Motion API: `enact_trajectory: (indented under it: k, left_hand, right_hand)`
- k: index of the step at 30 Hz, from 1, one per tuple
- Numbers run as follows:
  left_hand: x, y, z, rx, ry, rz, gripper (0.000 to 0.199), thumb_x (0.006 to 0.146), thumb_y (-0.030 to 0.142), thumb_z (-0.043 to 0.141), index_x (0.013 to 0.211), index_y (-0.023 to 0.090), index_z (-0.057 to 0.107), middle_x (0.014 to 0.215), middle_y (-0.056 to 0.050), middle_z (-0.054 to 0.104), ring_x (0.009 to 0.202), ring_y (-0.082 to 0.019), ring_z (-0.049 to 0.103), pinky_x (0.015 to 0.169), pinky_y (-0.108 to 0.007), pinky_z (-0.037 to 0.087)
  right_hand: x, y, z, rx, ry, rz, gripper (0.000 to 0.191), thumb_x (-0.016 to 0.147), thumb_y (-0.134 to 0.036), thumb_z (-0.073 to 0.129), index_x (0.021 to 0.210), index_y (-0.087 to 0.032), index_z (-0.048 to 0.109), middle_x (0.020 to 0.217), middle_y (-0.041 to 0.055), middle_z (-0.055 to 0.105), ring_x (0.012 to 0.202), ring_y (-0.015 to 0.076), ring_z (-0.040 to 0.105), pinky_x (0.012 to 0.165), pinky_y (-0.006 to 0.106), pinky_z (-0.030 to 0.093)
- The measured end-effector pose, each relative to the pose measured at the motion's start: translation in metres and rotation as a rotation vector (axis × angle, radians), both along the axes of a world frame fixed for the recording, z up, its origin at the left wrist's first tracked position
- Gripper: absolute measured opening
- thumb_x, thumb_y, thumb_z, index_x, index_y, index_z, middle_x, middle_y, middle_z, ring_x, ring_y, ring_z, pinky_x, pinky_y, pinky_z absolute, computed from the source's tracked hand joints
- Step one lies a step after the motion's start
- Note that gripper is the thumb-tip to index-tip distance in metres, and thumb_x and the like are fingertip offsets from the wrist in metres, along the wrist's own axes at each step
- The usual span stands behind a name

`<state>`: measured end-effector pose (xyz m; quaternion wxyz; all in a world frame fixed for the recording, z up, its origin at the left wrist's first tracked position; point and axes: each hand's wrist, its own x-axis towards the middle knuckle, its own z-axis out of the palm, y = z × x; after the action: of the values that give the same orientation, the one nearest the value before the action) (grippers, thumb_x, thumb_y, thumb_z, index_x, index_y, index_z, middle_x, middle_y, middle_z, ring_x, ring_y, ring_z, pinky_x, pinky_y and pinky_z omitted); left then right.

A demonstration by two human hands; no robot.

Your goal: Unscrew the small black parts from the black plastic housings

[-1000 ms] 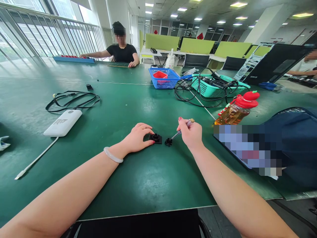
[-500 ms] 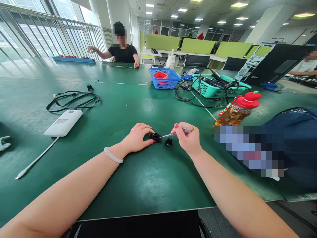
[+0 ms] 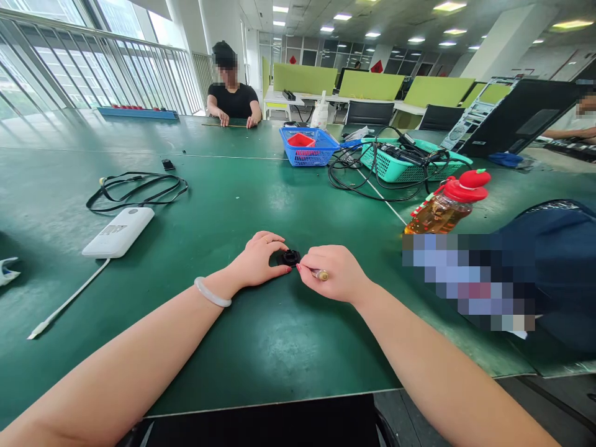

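My left hand (image 3: pixel 259 259) rests on the table, thumb and fingers closed round the left side of a small black part (image 3: pixel 291 257) that lies flat with a raised round middle. A thin screwdriver (image 3: pixel 322 274) with a clear handle and a brownish end cap is pinched in my right hand (image 3: pixel 336 272). That hand sits just right of the black part, and its fingertips meet the part's right edge. The screwdriver's tip is hidden behind my fingers. A second small black piece seen earlier is out of sight now, in the area my right hand covers.
Left on the green table (image 3: pixel 279 360) lie a white power bank (image 3: pixel 120 233) and a coiled black cable (image 3: pixel 137 192). Further back are a blue basket (image 3: pixel 310 149) and a teal basket (image 3: pixel 391 164) with cables. A red-capped bottle (image 3: pixel 442 208) and dark bag (image 3: pixel 554 273) stand right; a person (image 3: pixel 233 99) sits opposite.
My right hand has moved left and slightly down with the screwdriver, up against the black part, covering the second piece. My left hand stays put. The person opposite has lowered an arm to the table.
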<state>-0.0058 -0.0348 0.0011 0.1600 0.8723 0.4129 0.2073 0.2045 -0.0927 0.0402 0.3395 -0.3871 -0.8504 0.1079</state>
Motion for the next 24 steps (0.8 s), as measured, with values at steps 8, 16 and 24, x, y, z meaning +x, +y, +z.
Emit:
enact_trajectory:
  k: [8, 16, 24]
  left_hand:
    - [-0.001, 0.0, 0.001, 0.004, 0.035, -0.033, 0.036, 0.081, 0.04, 0.065, 0.112, 0.022, 0.068, 0.131, -0.01, 0.06, 0.129, -0.03, 0.045, 0.114, -0.052, 0.034]
    - [0.001, -0.002, 0.005, 0.015, 0.074, -0.048, 0.039, 0.081, 0.038, 0.062, 0.115, 0.021, 0.067, 0.131, -0.009, 0.061, 0.128, -0.03, 0.047, 0.114, -0.051, 0.035]
    - [0.002, -0.003, 0.006, 0.039, 0.09, -0.052, 0.037, 0.082, 0.036, 0.061, 0.116, 0.021, 0.066, 0.131, -0.008, 0.061, 0.128, -0.03, 0.047, 0.114, -0.05, 0.034]
  right_hand:
    - [0.015, 0.021, -0.012, -0.315, 0.556, -0.356, 0.048, 0.088, -0.059, 0.052, 0.062, -0.02, 0.065, 0.054, -0.0003, 0.053, 0.05, 0.0128, 0.049, 0.051, 0.027, 0.039]
    - [0.016, 0.028, -0.015, -0.588, 0.615, -0.342, 0.05, 0.072, -0.068, 0.068, 0.071, -0.018, 0.067, 0.057, -0.0008, 0.06, 0.045, 0.0108, 0.055, 0.049, 0.025, 0.047]
    - [0.017, 0.029, -0.017, -0.567, 0.679, -0.275, 0.052, 0.074, -0.062, 0.069, 0.103, -0.02, 0.06, 0.071, -0.0014, 0.066, 0.049, 0.0101, 0.057, 0.048, 0.024, 0.047]
